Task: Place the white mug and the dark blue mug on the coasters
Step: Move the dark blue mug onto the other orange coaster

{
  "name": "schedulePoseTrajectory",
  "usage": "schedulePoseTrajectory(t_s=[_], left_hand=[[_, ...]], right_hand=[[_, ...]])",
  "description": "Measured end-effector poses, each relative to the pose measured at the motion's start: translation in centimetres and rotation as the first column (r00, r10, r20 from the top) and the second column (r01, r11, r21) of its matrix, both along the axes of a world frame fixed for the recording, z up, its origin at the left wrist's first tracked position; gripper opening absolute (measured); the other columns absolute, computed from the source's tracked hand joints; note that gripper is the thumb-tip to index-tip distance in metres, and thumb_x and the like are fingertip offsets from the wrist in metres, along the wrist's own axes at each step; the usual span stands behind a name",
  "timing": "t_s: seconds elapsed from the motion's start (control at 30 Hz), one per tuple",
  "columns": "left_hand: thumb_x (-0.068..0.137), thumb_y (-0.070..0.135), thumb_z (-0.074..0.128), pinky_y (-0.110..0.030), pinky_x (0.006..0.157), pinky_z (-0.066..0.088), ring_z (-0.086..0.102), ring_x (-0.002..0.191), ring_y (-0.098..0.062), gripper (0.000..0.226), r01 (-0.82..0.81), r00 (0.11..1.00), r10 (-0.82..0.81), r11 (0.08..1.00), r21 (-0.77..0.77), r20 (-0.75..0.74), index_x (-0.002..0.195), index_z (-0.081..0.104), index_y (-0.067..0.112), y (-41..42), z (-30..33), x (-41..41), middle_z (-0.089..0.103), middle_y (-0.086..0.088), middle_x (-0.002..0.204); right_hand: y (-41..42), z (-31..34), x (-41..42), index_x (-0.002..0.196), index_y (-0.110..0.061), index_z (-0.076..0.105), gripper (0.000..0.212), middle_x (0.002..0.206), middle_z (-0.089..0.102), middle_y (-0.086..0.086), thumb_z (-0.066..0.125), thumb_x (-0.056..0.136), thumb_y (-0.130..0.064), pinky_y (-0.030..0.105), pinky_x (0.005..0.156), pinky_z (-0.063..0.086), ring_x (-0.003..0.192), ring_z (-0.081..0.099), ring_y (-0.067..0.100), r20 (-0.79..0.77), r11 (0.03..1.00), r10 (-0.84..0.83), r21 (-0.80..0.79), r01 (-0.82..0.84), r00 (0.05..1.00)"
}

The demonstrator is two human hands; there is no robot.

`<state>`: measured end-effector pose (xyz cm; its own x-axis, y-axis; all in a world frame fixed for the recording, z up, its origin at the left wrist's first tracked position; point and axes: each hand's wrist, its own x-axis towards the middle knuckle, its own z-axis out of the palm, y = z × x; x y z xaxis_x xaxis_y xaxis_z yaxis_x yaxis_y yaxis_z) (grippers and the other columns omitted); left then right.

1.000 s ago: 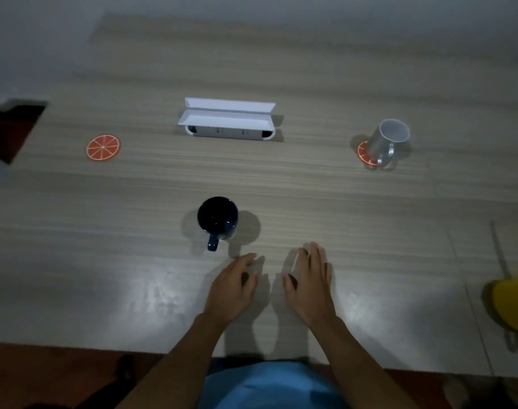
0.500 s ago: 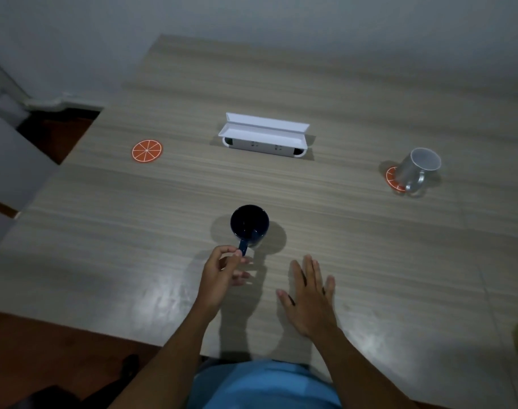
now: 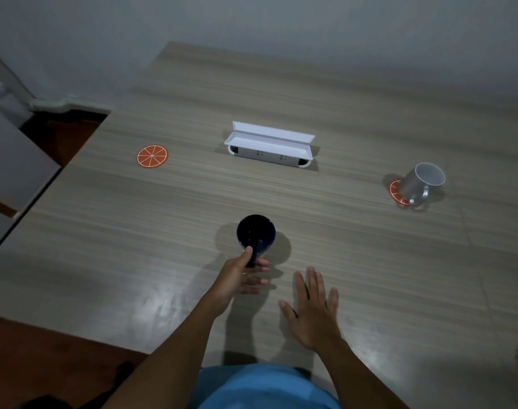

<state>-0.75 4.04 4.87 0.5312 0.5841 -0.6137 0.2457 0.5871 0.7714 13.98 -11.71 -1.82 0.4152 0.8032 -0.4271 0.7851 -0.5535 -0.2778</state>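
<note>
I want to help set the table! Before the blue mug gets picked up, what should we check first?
1. Left hand on the handle of the dark blue mug: ok, fingers wrap it.
2. Mug upright: ok.
3. Free orange coaster bare: ok.
4. Path to that coaster clear: ok; white box sits off to the side.
5. White mug on the other coaster: ok.
6. Right hand out of the way: ok, flat on the table.

White mug (image 3: 422,181) on coaster (image 3: 395,192); dark blue mug (image 3: 256,232) upright.
</note>
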Motion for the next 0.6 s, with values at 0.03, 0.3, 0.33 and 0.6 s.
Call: schedulePoseTrajectory(t_s=[0.03,0.3,0.33,0.6], left_hand=[[0.1,0.052,0.04,-0.045,0.077,0.058,0.074,0.087,-0.031,0.059,-0.005,1.0,0.005,1.0,-0.002,0.0,0.102,0.072,0.003,0.1,-0.1,0.3,0.079,-0.007,0.101],[0.105,0.04,0.041,-0.042,0.073,0.055,0.068,0.077,-0.027,0.052,-0.151,0.988,0.154,0.971,0.184,-0.006,0.072,0.065,0.008,0.4,-1.1,1.0,0.074,-0.011,0.082],[0.105,0.038,0.041,-0.039,0.07,0.056,0.067,0.075,-0.026,0.05,-0.177,0.983,0.182,0.963,0.203,-0.005,0.081,0.068,0.005,0.7,-1.1,0.8,0.071,-0.011,0.079],[0.106,0.033,0.039,-0.025,0.058,0.053,0.063,0.069,-0.017,0.043,-0.255,0.966,0.258,0.934,0.25,0.022,0.097,0.069,0.003,3.1,-1.3,-1.7,0.066,-0.008,0.075]], right_hand=[[0.1,0.1,0.0,0.159,-0.03,-0.013,0.08,0.165,-0.033,0.0,0.02,0.097,-0.067,0.055,0.121,-0.019,0.149,-0.035,0.018,-0.002,1.0,0.0,0.001,0.0,1.0],[0.1,0.4,-0.1,0.161,-0.029,0.001,0.082,0.17,-0.017,0.001,0.026,0.094,-0.069,0.055,0.123,-0.011,0.154,-0.023,0.019,-0.003,0.997,-0.032,0.068,0.032,0.999],[0.2,0.5,-0.1,0.161,-0.029,0.006,0.082,0.171,-0.012,0.001,0.027,0.093,-0.069,0.055,0.123,-0.009,0.156,-0.018,0.02,0.001,0.996,-0.042,0.085,0.041,0.999],[3.6,1.0,-1.7,0.152,-0.015,0.035,0.07,0.164,0.029,0.009,0.039,0.094,-0.055,0.052,0.125,0.009,0.153,0.02,0.028,0.059,0.971,-0.016,0.24,0.002,0.998]])
